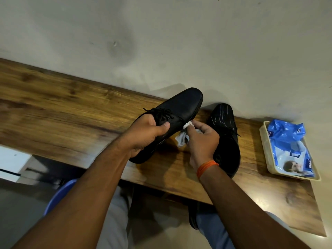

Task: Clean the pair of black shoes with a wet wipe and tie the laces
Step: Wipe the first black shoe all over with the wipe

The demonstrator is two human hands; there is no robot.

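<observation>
Left hand [143, 133] grips 1 shoe [172, 119] tilted off the table [53, 105], seemingly to expose its side to the wipe [183, 137] pinched in the right hand [203, 139], while shoe 2 [226, 133] waits just right.

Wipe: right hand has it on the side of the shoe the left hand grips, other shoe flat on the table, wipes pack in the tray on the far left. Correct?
One error: the tray with the wipes pack sits at the far right of the table, not the left, as the head view shows. The rest holds: right hand holds the wipe, left hand grips the shoe, other shoe flat.
</observation>
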